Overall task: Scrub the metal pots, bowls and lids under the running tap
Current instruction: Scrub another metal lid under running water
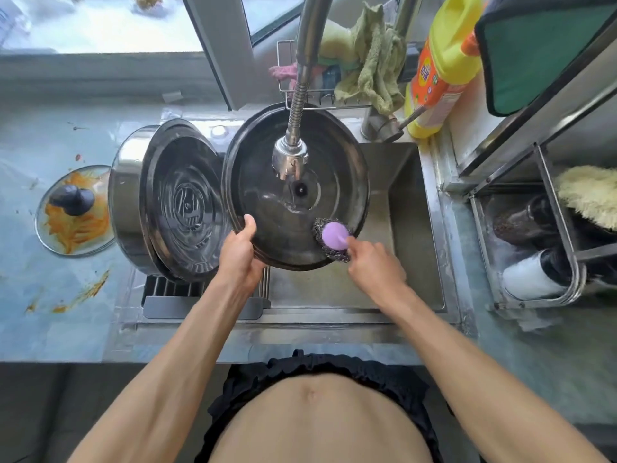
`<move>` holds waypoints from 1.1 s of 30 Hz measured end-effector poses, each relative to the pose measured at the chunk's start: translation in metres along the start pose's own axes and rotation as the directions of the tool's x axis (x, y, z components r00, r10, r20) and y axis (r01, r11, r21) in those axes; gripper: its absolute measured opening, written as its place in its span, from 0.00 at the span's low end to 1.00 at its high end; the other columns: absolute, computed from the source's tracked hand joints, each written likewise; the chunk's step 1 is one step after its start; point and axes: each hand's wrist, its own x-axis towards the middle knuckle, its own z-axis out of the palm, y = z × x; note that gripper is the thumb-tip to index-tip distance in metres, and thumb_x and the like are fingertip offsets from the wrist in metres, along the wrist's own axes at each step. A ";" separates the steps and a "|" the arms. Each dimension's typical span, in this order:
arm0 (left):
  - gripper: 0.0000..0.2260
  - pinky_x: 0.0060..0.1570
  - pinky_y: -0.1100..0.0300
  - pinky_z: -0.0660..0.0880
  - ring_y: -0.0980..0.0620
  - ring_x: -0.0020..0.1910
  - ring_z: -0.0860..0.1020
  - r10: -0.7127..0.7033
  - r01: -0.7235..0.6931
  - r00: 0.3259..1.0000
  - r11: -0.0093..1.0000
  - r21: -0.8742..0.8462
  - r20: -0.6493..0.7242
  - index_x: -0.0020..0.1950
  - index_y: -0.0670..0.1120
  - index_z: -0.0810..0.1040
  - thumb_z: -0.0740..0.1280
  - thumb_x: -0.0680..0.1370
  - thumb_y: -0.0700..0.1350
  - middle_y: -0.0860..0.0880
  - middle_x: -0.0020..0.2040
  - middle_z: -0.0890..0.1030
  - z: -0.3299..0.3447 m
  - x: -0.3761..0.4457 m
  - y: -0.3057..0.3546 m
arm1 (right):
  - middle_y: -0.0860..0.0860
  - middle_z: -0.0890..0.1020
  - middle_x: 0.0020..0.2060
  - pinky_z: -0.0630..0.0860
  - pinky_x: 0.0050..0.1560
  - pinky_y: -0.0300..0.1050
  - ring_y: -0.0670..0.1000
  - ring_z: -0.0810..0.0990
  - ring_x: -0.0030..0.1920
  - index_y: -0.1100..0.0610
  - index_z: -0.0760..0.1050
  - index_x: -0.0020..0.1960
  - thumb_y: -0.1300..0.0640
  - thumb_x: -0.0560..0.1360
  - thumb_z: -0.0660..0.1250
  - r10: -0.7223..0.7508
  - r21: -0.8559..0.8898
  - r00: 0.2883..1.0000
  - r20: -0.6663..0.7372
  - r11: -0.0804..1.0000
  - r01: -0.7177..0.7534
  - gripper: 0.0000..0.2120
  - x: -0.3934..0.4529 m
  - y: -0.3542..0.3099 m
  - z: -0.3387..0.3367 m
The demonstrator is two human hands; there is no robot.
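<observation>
The big round lid [267,182] under the tap [289,157] is showing dark, wet, glossy metal. The tap is gleaming as polished chrome with a ribbed hose. At five o'clock on the lid a scourer [330,240] is looking like rough steel wool with a smooth matt lilac plastic grip. At nine o'clock a shiny steel pot [125,195] is lying. The sink [407,208] is appearing as dull brushed metal.

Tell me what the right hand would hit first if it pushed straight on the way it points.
The right hand points up-left, pressing the scrubber against the lid; beyond that, probably the tap head, though depth is unclear.
</observation>
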 end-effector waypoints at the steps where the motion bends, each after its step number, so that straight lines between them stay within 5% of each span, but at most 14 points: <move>1: 0.18 0.60 0.42 0.79 0.42 0.59 0.83 0.000 0.000 1.000 1.000 0.004 0.008 0.69 0.37 0.75 0.60 0.86 0.47 0.39 0.62 0.83 0.003 0.000 -0.001 | 0.59 0.82 0.50 0.75 0.46 0.53 0.64 0.80 0.51 0.47 0.72 0.68 0.59 0.79 0.58 -0.030 0.023 1.000 -0.007 0.999 0.030 0.19 -0.004 -0.008 0.003; 5: 0.21 0.54 0.41 0.82 0.40 0.57 0.84 -0.037 0.038 0.999 0.999 0.027 -0.028 0.69 0.35 0.75 0.60 0.86 0.51 0.37 0.61 0.83 0.004 0.004 -0.002 | 0.58 0.84 0.42 0.78 0.38 0.52 0.62 0.81 0.42 0.43 0.73 0.68 0.56 0.81 0.59 -0.226 0.174 0.973 -0.049 0.957 0.231 0.18 -0.023 -0.039 0.019; 10: 0.17 0.60 0.40 0.79 0.42 0.58 0.84 -0.051 0.051 0.998 0.999 0.019 -0.026 0.67 0.38 0.77 0.60 0.86 0.49 0.40 0.60 0.84 -0.007 -0.002 0.005 | 0.61 0.82 0.50 0.71 0.42 0.52 0.65 0.80 0.50 0.50 0.74 0.65 0.58 0.81 0.57 0.047 0.040 0.998 -0.042 0.998 -0.046 0.16 0.003 0.004 0.004; 15: 0.23 0.56 0.36 0.80 0.36 0.58 0.83 -0.081 0.083 0.995 0.996 0.039 -0.054 0.68 0.35 0.74 0.62 0.85 0.53 0.35 0.61 0.82 0.002 -0.003 0.000 | 0.55 0.80 0.37 0.78 0.35 0.51 0.60 0.79 0.37 0.45 0.72 0.68 0.59 0.81 0.57 -0.218 0.228 0.976 -0.016 0.949 0.216 0.19 -0.028 -0.051 0.021; 20: 0.19 0.56 0.41 0.80 0.41 0.58 0.84 -0.033 0.031 0.999 0.996 0.089 0.021 0.69 0.41 0.76 0.58 0.86 0.52 0.41 0.60 0.84 -0.008 -0.007 0.005 | 0.59 0.83 0.49 0.72 0.42 0.51 0.64 0.80 0.50 0.45 0.73 0.67 0.54 0.81 0.57 -0.048 0.038 0.999 0.019 0.998 0.048 0.16 -0.009 0.005 0.008; 22: 0.21 0.55 0.40 0.81 0.41 0.59 0.84 -0.009 -0.001 0.998 0.986 0.168 0.056 0.71 0.41 0.75 0.58 0.86 0.55 0.41 0.61 0.84 -0.005 -0.008 0.001 | 0.59 0.84 0.48 0.75 0.42 0.51 0.63 0.81 0.48 0.47 0.73 0.68 0.56 0.82 0.57 -0.132 0.045 0.989 0.061 0.991 0.130 0.16 -0.015 -0.001 0.006; 27: 0.31 0.33 0.54 0.81 0.44 0.39 0.86 -0.024 -0.020 0.993 0.928 0.371 0.115 0.61 0.36 0.79 0.56 0.83 0.63 0.39 0.45 0.86 0.001 -0.017 -0.013 | 0.59 0.84 0.44 0.79 0.40 0.57 0.64 0.82 0.43 0.45 0.73 0.68 0.56 0.81 0.57 -0.367 0.217 0.926 -0.091 0.900 0.378 0.18 -0.011 -0.053 -0.003; 33: 0.09 0.44 0.51 0.83 0.42 0.48 0.86 0.089 -0.155 0.978 0.917 0.367 0.190 0.58 0.40 0.82 0.65 0.84 0.42 0.40 0.51 0.87 -0.006 -0.021 -0.017 | 0.62 0.82 0.52 0.76 0.45 0.53 0.65 0.80 0.51 0.47 0.72 0.67 0.60 0.78 0.57 -0.321 0.040 0.942 -0.095 0.944 0.326 0.20 0.057 -0.076 -0.036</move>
